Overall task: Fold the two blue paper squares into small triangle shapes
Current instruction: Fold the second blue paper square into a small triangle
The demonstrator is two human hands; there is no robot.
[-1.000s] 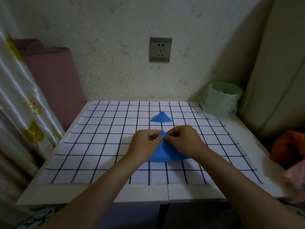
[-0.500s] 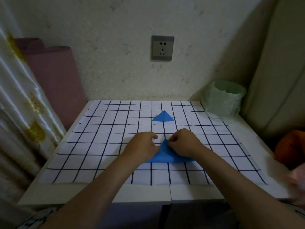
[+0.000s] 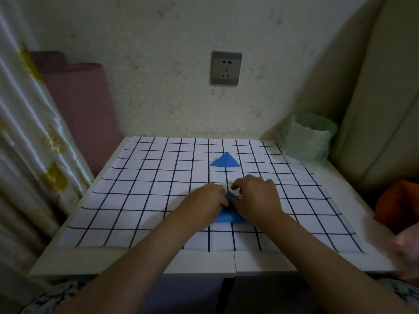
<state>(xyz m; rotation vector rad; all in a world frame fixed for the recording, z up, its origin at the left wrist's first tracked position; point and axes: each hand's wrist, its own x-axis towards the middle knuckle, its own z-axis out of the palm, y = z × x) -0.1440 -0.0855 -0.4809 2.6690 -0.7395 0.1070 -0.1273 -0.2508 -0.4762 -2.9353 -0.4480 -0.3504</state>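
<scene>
The folded blue triangle [image 3: 225, 160] and the nearer blue sheet [image 3: 227, 218] look like thin matt paper with sharp creases. The grid sheet [image 3: 147, 177] under them is matt paper too (faint fold lines show in it), laid over a smooth white tabletop [image 3: 136, 260]. The wall [image 3: 158, 98] is rough, speckled plaster around a smooth grey plastic socket [image 3: 226, 69]; the green bin [image 3: 308, 137] has a thin, crinkled, slightly glossy plastic liner, and the curtain [image 3: 27, 132] is cloth with a satin sheen beside a matt pink roll [image 3: 84, 105].

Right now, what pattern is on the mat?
The mat is white with a black grid; head view shows it best.
</scene>
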